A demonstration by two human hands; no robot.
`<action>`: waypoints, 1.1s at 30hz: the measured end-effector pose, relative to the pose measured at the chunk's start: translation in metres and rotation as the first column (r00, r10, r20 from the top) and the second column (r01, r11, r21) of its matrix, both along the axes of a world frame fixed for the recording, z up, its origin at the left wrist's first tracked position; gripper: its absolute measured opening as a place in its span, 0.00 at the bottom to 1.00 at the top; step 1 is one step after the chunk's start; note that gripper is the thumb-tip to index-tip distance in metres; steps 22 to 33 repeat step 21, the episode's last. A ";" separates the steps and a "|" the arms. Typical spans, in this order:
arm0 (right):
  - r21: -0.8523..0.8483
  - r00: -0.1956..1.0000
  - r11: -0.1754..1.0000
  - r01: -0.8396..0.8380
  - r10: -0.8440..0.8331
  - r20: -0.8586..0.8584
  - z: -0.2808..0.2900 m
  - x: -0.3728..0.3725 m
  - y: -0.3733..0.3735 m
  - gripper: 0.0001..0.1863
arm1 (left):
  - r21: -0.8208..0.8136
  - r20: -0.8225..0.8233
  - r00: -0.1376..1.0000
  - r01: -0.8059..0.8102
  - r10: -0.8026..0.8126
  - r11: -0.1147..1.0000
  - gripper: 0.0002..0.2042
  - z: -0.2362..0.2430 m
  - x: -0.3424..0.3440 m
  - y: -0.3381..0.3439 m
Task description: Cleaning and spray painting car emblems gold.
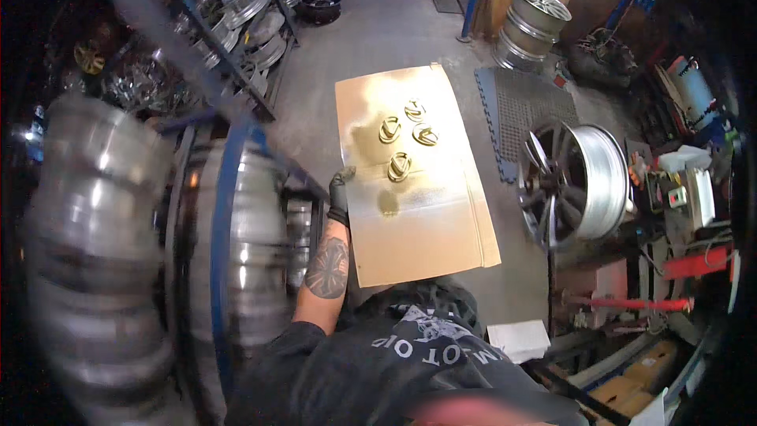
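My left hand (339,192), in a black glove, grips the left edge of a flat cardboard sheet (418,244); part of its fingers is hidden by the sheet. Several round gold-coloured emblem caps lie on the upper half of the cardboard: one cap (400,166) sits nearest me, with another cap (390,129) at the left, a cap (426,135) at the right and a cap (415,110) farthest away. Gold overspray and a dark patch mark the cardboard around them. My right hand does not show.
Blue shelving (229,244) stacked with metal wheel rims stands close on the left. A large rim (587,181) is on the right, in front of a dark rubber mat (528,102). Stacked rims (532,28) stand farther back. Red equipment (639,304) and a white paper (518,341) are at lower right.
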State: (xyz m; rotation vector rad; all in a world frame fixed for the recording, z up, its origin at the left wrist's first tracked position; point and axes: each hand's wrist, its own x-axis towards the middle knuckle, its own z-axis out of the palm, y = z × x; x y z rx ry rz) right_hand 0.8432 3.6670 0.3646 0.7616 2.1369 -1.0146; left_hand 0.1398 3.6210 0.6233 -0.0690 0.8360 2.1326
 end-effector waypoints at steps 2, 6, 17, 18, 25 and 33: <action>-0.028 1.000 1.000 -0.014 0.014 0.010 -0.010 -0.067 0.077 0.13 | -0.032 -0.008 0.999 -0.033 0.032 0.999 0.10 0.035 -0.054 0.039; -0.132 0.997 0.990 -0.052 0.060 0.056 -0.007 -0.176 0.190 0.16 | 0.032 0.100 0.992 0.075 -0.078 0.997 0.19 0.092 -0.126 0.100; -0.171 0.618 0.898 0.406 -0.408 -0.672 0.255 -0.865 0.663 0.20 | 0.070 0.019 0.995 -0.099 0.098 0.993 0.28 0.102 -0.401 0.278; -0.169 0.613 0.899 0.403 -0.403 -0.680 0.280 -0.906 0.676 0.20 | 0.139 -0.057 0.995 -0.077 0.086 0.987 0.28 0.103 -0.436 0.295; -0.319 0.599 0.905 0.282 -0.426 -0.678 0.303 -1.015 0.718 0.19 | 0.084 0.012 0.982 -0.189 0.189 0.978 0.29 0.098 -0.542 0.324; -0.319 0.599 0.905 0.282 -0.426 -0.678 0.303 -1.015 0.718 0.19 | 0.084 0.012 0.982 -0.189 0.189 0.978 0.29 0.098 -0.542 0.324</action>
